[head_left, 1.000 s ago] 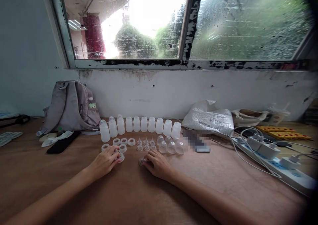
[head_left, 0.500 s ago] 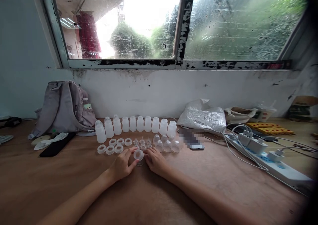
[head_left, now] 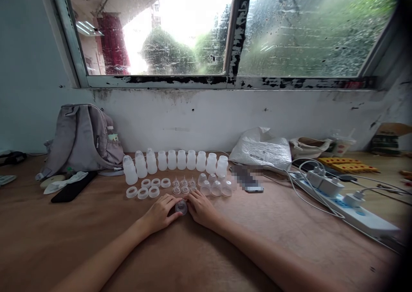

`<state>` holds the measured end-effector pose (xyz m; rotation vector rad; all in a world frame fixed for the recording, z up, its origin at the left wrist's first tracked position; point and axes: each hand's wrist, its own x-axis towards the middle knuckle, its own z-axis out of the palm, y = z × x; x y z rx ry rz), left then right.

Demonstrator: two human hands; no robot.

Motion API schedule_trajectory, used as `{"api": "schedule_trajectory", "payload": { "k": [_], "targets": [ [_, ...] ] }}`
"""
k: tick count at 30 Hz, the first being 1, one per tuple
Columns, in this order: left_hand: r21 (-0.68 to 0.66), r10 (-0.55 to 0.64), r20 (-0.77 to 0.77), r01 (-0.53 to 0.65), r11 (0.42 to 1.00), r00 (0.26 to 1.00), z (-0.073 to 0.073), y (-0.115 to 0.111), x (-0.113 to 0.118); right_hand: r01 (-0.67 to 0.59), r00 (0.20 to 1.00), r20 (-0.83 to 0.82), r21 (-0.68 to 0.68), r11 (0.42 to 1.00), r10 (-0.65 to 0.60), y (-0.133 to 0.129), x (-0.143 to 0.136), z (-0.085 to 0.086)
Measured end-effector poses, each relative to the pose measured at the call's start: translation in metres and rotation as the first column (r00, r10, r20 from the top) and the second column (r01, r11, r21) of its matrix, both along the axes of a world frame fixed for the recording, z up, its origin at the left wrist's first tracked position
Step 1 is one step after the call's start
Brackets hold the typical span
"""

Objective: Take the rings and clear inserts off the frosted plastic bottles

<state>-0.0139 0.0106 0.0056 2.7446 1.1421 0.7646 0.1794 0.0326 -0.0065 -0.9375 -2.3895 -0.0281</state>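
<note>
Between my two hands, a clear round piece with a ring around it (head_left: 181,207) rests on the wooden table (head_left: 199,257). My left hand (head_left: 162,212) has its fingers and thumb closed around the left side of this piece. On the other side, my right hand (head_left: 199,208) touches its right edge with bent fingers. Just beyond are clear nipples (head_left: 184,184), with white rings (head_left: 143,193) to their left and translucent domed caps (head_left: 216,188) to their right. A row of frosted bottles (head_left: 181,160) stands behind; the leftmost ones have tops on.
A grey backpack (head_left: 83,141) and a black phone-like slab (head_left: 74,188) lie left. To the right are a silver bag (head_left: 262,150), a phone (head_left: 254,189), a power strip (head_left: 363,217) with cables and yellow trays (head_left: 349,165). A wall and window stand behind.
The ring, tilted and raised between my hands before, is now down around the clear piece on the table. My left fingers have moved slightly lower, and the nipples behind show more fully.
</note>
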Motion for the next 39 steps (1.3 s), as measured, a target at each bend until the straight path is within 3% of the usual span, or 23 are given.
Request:
{"api": "schedule_trajectory", "payload": {
  "k": [7,22,26,30,35,39],
  "targets": [
    [-0.029,0.029,0.023,-0.028,0.999,0.999,0.001,0.001,0.001,-0.048,0.999,0.016,-0.008,0.999,0.048,0.001,0.001,-0.001],
    [0.089,0.098,0.005,-0.098,0.991,0.995,-0.003,-0.003,0.002,-0.038,0.999,0.024,-0.032,0.999,0.038,-0.003,0.000,0.004],
    [0.082,0.098,0.067,-0.104,0.991,0.993,-0.004,-0.002,0.002,-0.040,0.999,0.023,-0.034,0.999,0.041,-0.003,0.000,0.004],
    [-0.009,0.117,0.208,-0.117,0.993,0.971,-0.003,0.000,0.005,-0.055,0.998,0.022,-0.037,0.998,0.056,-0.002,0.000,0.004],
    [-0.285,0.194,0.387,-0.083,0.955,0.901,0.002,-0.006,0.014,-0.099,0.995,0.022,-0.035,0.994,0.100,-0.006,0.001,0.008],
    [-0.257,0.199,0.390,-0.101,0.961,0.899,0.006,-0.016,0.017,-0.133,0.990,0.044,-0.039,0.990,0.134,-0.009,0.002,0.011]
  ]
}}
